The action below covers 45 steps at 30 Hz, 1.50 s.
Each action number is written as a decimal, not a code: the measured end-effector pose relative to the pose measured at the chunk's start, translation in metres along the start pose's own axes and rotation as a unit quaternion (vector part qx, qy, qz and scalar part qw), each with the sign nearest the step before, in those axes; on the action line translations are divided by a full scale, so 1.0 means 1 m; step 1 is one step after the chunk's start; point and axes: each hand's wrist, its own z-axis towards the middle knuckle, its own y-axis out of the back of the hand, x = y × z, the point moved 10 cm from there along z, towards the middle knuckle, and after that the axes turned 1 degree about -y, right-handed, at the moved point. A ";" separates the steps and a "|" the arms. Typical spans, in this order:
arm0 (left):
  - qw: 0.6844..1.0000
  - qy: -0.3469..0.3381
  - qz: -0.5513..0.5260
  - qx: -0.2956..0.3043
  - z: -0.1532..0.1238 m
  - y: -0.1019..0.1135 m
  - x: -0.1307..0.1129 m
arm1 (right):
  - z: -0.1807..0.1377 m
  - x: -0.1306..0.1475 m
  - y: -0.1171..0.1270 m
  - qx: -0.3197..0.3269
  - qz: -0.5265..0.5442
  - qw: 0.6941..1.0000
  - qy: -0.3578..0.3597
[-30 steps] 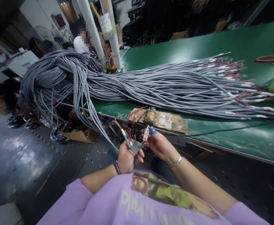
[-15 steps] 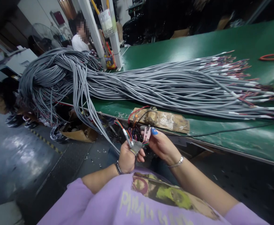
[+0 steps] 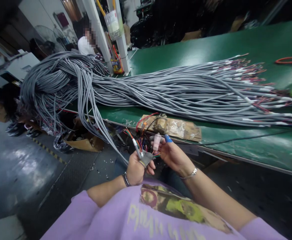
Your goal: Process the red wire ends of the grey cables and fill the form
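Note:
My left hand (image 3: 135,169) is closed around a grey cable (image 3: 138,151), whose white-banded end points up with thin coloured wires spread from its tip. A flat grey piece (image 3: 147,158) also sticks out of this grip, with more coloured wires (image 3: 142,144) fanning beyond it. Just to the right, my right hand (image 3: 175,156) has its fingers bent beside those wires. A blue cover (image 3: 168,138) sits on its thumb tip, which stands apart from a pinkish-white wrapping (image 3: 157,141), apparently on a finger. I see nothing plainly gripped there.
Many grey cables (image 3: 160,90) lie along the green table (image 3: 235,140), their bulk hanging over its left end. A taped wooden board (image 3: 183,129) rests at the near edge. White posts (image 3: 123,50) rise behind, and a person (image 3: 86,45) is at the far left.
My right thumb has moved slightly right, away from the pinkish-white wrapping, which has turned more upright. My left hand keeps its hold, almost unmoved.

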 end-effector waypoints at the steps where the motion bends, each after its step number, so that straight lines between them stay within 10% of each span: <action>1: 1.000 0.001 0.000 -0.001 0.000 0.000 0.000 | 0.000 -0.002 0.003 0.002 0.001 1.000 -0.009; 11: 0.999 -0.006 0.043 0.015 -0.009 0.001 -0.001 | -0.028 -0.007 0.000 0.048 -0.142 0.986 -0.071; 25: 0.971 0.015 0.162 0.175 -0.031 -0.022 0.025 | -0.072 0.026 -0.022 0.048 -0.474 0.868 0.139; 35: 0.987 0.001 0.120 0.103 -0.051 -0.021 -0.016 | -0.070 0.020 0.027 -0.105 -0.161 0.978 0.084; 45: 0.997 0.023 0.053 0.041 -0.031 -0.004 -0.014 | -0.036 0.004 0.007 -0.044 -0.109 0.993 0.013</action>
